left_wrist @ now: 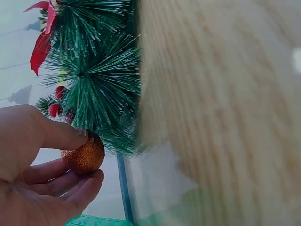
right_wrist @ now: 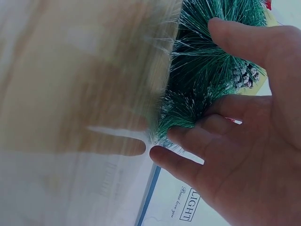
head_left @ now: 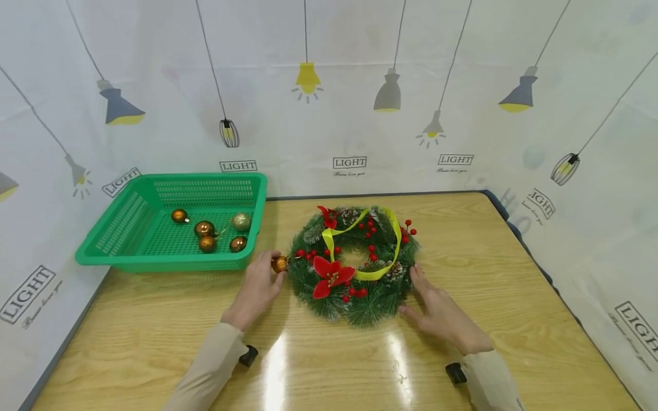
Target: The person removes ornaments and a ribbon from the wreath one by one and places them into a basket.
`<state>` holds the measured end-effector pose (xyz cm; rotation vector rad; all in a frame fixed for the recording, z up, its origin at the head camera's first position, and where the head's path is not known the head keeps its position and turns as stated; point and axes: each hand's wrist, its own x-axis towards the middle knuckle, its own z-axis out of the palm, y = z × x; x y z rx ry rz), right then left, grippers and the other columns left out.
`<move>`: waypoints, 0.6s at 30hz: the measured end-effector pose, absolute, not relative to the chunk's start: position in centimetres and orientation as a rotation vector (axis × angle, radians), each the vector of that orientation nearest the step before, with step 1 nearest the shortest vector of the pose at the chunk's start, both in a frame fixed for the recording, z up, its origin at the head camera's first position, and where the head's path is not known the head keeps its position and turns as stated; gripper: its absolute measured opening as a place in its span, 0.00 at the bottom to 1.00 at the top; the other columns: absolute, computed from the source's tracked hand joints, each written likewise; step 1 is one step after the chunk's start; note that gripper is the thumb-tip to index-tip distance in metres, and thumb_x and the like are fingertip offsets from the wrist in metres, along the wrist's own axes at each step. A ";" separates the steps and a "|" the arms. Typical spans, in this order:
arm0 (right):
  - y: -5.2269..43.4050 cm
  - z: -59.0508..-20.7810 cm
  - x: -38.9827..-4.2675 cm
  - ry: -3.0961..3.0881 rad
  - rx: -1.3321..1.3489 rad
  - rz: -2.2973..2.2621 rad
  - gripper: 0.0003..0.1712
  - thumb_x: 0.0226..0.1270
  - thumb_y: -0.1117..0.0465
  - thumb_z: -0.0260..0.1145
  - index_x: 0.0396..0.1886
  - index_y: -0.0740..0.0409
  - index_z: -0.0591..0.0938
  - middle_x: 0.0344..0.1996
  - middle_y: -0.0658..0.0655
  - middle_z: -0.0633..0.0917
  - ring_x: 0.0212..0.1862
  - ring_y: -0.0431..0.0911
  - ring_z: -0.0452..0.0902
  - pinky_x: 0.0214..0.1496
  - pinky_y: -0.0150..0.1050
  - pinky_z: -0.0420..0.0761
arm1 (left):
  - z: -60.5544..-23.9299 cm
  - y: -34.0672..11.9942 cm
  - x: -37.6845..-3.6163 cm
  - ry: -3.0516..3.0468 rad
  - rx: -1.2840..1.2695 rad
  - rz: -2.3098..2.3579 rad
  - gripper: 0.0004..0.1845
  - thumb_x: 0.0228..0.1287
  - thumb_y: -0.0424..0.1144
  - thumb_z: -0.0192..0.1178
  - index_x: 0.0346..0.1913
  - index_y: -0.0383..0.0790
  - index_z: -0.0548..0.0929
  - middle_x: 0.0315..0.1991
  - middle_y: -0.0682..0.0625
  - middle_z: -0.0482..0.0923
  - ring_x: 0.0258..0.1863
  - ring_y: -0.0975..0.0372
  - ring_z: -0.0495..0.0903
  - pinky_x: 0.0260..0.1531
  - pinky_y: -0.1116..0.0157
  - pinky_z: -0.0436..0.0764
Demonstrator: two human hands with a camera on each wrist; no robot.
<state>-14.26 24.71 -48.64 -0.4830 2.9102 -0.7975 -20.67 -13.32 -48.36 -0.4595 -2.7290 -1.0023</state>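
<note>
A green Christmas wreath (head_left: 360,305) lies on the table, decorated with red poinsettias, red berries, pine cones and a yellow ribbon (head_left: 371,275). At its left side my left hand (head_left: 257,288) pinches a copper glitter Christmas ball (left_wrist: 87,157) between thumb and fingers. In the head view the ball is right against the wreath's needles; whether it touches them I cannot tell. My right hand (head_left: 439,314) rests at the wreath's right edge, thumb and fingers spread and fairly straight. The right wrist view shows its fingertips (right_wrist: 218,28) among the green needles.
A green plastic basket (head_left: 180,264) stands at the back left, with several copper balls (head_left: 204,229) and a pale gold ball (head_left: 241,221) inside. Behind the wooden table (head_left: 329,365) hangs a white backdrop (head_left: 349,125) printed with lamps.
</note>
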 end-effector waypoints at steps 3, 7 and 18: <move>24.7 -48.7 -14.2 2.912 -0.482 -0.802 0.51 0.72 0.53 0.68 0.78 0.76 0.49 0.78 0.76 0.46 0.68 0.71 0.67 0.73 0.62 0.65 | -48.0 -13.3 -20.6 -2.731 -0.455 -1.003 0.22 0.63 0.25 0.66 0.59 0.23 0.76 0.52 0.34 0.79 0.51 0.45 0.80 0.51 0.52 0.86; 24.7 -48.7 -14.2 2.917 -0.484 -0.798 0.52 0.72 0.53 0.68 0.78 0.76 0.50 0.78 0.76 0.47 0.69 0.70 0.67 0.73 0.62 0.66 | -47.8 -13.1 -20.7 -2.708 -0.461 -0.993 0.23 0.62 0.25 0.67 0.59 0.23 0.76 0.50 0.34 0.79 0.50 0.44 0.81 0.51 0.52 0.86; 24.6 -48.7 -14.2 2.927 -0.490 -0.787 0.51 0.71 0.54 0.68 0.77 0.77 0.50 0.77 0.77 0.47 0.69 0.71 0.66 0.72 0.62 0.67 | -47.1 -13.2 -20.6 -2.700 -0.477 -0.999 0.23 0.61 0.24 0.67 0.59 0.23 0.77 0.52 0.33 0.79 0.50 0.45 0.82 0.49 0.52 0.87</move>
